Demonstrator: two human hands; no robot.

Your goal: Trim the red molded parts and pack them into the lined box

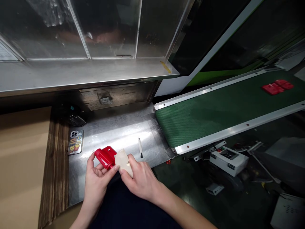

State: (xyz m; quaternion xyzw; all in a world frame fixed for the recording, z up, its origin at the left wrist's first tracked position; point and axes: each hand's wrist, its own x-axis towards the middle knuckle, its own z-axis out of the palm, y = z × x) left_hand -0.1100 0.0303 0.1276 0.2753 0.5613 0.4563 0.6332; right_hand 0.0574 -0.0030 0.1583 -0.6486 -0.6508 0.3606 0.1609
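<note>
At lower centre of the frame, the left hand [96, 178] grips a glossy red part [105, 157]; the right hand [140, 175] — close beside it — pinches a pale pad [122, 161] at the part's edge. A slim knife [140, 148] lies just right of centre; a green conveyor belt [214, 109] fills the right.

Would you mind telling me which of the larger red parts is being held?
The glossy red part in the left hand; the red pieces on the green conveyor belt lie untouched.

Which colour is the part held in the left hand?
The part in the left hand is glossy red, seen in the head view.
</note>
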